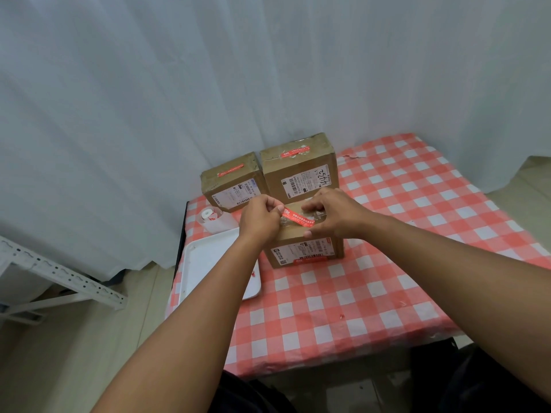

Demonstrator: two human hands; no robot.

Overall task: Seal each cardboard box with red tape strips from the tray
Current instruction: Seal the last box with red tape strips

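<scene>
The near box (304, 242) stands on the counter (372, 293), which is covered with a red-and-white checked cloth, and both hands work over its top face. The left hand (259, 217) has its grip closed in a pinch, thumb and fingertips holding the left end of a red tape strip (298, 219). The strip runs slantwise across the box top, its right end lying near or on the cardboard; whether it is fully stuck down cannot be told. The right hand (334, 213) arches over the same top, fingers curled with the tips pressing on the cardboard beyond the strip and the thumb set at the front edge of the top; its grip encloses nothing visible. Both hands cover much of the box top, so the flap seam is not visible. Behind the near box stand two further boxes side by side: the left rear box (232, 183) and the right rear box (301, 171), each bearing a red strip across its top and a white shipping label on its front. The right rear box touches or stands just behind the near box. A white tray (208, 263) lies at the counter's left edge, partly hidden by the left forearm. Beyond the tray sits a roll of backing paper (213, 220). A pale curtain (208, 84) hangs behind the counter, and a white metal frame (59, 278) stands on the floor to the left.
</scene>
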